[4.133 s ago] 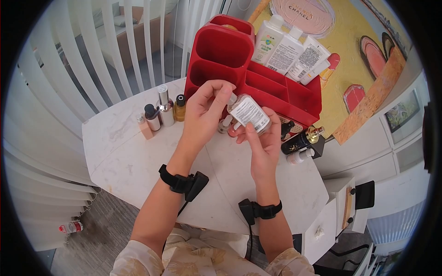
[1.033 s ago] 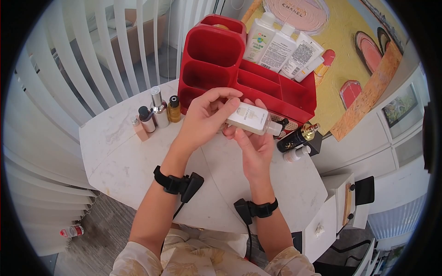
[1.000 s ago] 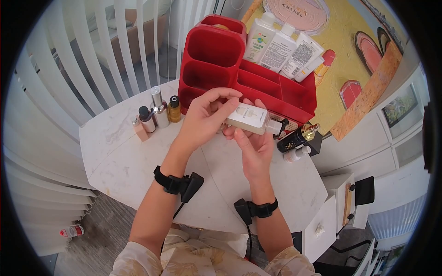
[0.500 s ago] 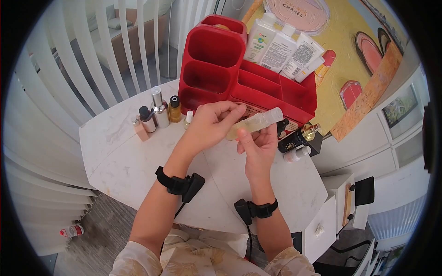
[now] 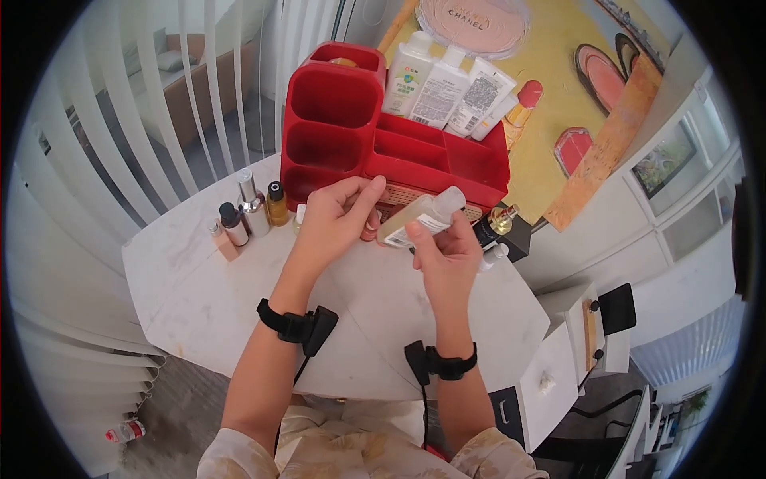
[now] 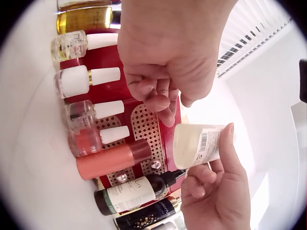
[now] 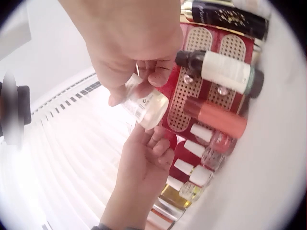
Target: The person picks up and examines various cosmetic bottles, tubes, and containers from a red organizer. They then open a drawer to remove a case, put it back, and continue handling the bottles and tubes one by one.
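The right hand (image 5: pixel 448 259) pinches a clear flat bottle (image 5: pixel 415 219) with a white label, thumb on its label side, cap end tilted up and to the right. In the left wrist view the same bottle (image 6: pixel 199 145) is in the right hand (image 6: pixel 218 191), apart from the left hand (image 6: pixel 165 57). The left hand (image 5: pixel 331 219) holds nothing, its fingers loosely bent left of the bottle's base. In the right wrist view the bottle (image 7: pixel 146 105) hangs below the right hand (image 7: pixel 129 48), close to the left hand's fingers (image 7: pixel 158 143).
A red organizer (image 5: pixel 399 160) stands behind the hands, with white bottles and tubes (image 5: pixel 439 94) at its back. Cosmetic bottles (image 5: pixel 254 206) stand on the marble table (image 5: pixel 199 295) at left. Nail polishes (image 6: pixel 74 81), an orange tube (image 6: pixel 108 160) and a dark bottle (image 6: pixel 129 194) line the organizer's front.
The left hand has let go of the bottle and moved left. The right hand has kept the bottle, which was turned over between both hands. The head view has shifted.
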Tool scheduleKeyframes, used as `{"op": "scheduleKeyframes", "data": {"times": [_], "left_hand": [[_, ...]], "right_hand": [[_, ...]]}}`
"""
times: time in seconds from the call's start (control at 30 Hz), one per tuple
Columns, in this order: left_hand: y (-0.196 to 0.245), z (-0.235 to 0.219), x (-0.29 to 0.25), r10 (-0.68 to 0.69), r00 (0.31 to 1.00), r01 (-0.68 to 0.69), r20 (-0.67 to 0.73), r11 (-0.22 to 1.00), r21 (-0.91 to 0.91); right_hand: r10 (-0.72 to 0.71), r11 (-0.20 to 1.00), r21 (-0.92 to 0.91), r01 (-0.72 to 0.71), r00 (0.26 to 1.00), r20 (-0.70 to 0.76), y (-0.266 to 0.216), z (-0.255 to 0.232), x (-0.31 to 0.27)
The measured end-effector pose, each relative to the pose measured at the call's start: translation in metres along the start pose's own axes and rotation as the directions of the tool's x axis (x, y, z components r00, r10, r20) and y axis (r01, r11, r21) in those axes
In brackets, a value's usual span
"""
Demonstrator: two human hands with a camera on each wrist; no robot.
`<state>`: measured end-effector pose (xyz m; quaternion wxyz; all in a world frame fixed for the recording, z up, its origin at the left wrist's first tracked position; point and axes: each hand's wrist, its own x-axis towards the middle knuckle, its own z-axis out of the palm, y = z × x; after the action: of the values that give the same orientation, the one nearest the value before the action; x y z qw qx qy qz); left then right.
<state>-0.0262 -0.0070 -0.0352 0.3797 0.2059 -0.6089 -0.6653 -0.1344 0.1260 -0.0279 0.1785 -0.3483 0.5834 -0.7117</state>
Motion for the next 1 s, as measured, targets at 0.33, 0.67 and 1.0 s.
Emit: {"op": "scheduleKeyframes", "data": {"times": [0.33, 0.67, 1.0], "left_hand": [[-0.002, 0.000, -0.002, 0.008, 1.000, -0.007, 0.014, 0.997, -0.076], [-0.009, 0.000, 0.001, 0.007, 0.998, -0.002, 0.062, 0.997, -0.078], [-0.007, 0.001, 0.001, 0.026, 0.997, -0.022, 0.066, 0.998, -0.059]], "right_hand": [[-0.223, 0.820, -0.564, 0.090, 0.960, -0.170, -0.002, -0.071, -0.010], [-0.117, 0.741, -0.672, 0.007, 0.986, -0.119, 0.029, -0.087, 0.000], [-0.244, 0.662, -0.739, 0.125, 0.968, -0.055, 0.034, -0.088, 0.005]]}}
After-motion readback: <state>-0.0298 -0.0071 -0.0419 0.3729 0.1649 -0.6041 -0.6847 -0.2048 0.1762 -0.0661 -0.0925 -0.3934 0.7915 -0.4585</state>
